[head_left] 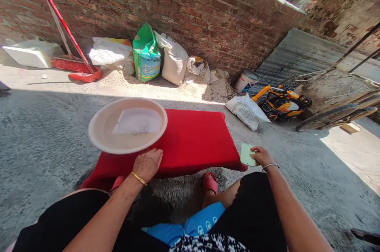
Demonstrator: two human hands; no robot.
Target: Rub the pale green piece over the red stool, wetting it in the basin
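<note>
Right hand (257, 156) pinches green piece (247, 154) right of basin (118, 150): seemingly holding step, next needing firm grip. Left hand (147, 165): I cannot tell closure.

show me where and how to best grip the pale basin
Probably by the pale basin, on its rim at the left and right sides, coming from both sides at once: it is wide and open, its rim is exposed there, and it appears to hold water, so balanced support should keep it level.

red cloth-covered table (196, 137) | pale basin (101, 127) directly on left end
</note>
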